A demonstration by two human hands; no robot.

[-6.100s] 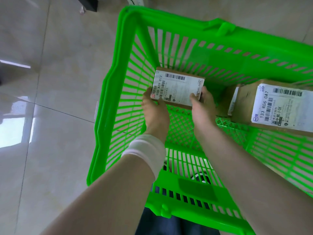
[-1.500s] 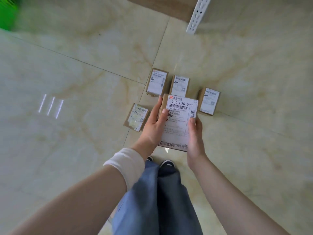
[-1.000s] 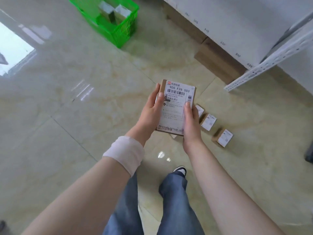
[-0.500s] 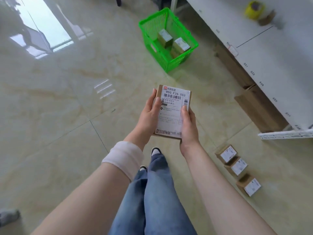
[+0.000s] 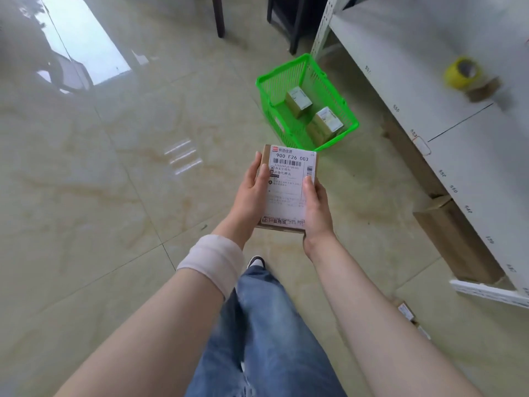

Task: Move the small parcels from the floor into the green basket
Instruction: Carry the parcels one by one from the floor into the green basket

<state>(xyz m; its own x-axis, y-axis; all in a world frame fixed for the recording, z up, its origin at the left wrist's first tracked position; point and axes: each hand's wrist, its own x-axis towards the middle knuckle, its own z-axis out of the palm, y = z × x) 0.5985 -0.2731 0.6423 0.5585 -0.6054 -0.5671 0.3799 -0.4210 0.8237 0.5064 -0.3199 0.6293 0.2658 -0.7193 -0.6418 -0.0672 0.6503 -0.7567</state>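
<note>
I hold a flat brown parcel (image 5: 287,187) with a white shipping label in both hands at waist height. My left hand (image 5: 249,193) grips its left edge and my right hand (image 5: 315,213) grips its right edge. The green basket (image 5: 340,98) stands on the floor ahead, slightly right, beyond the held parcel. Two labelled parcels lie inside it, one (image 5: 298,101) at the back and one (image 5: 323,126) nearer. A small parcel (image 5: 406,310) lies on the floor at the lower right, partly hidden by my right forearm.
A white metal shelf (image 5: 429,90) runs along the right side, with a yellow tape roll (image 5: 461,72) on it. Cardboard boxes (image 5: 458,242) sit under the shelf. Dark furniture legs (image 5: 219,15) stand at the top. The floor is glossy tile.
The basket has come closer and shifted right in view as I walk toward it with the parcel. The floor parcels have slid down to the lower right edge.
</note>
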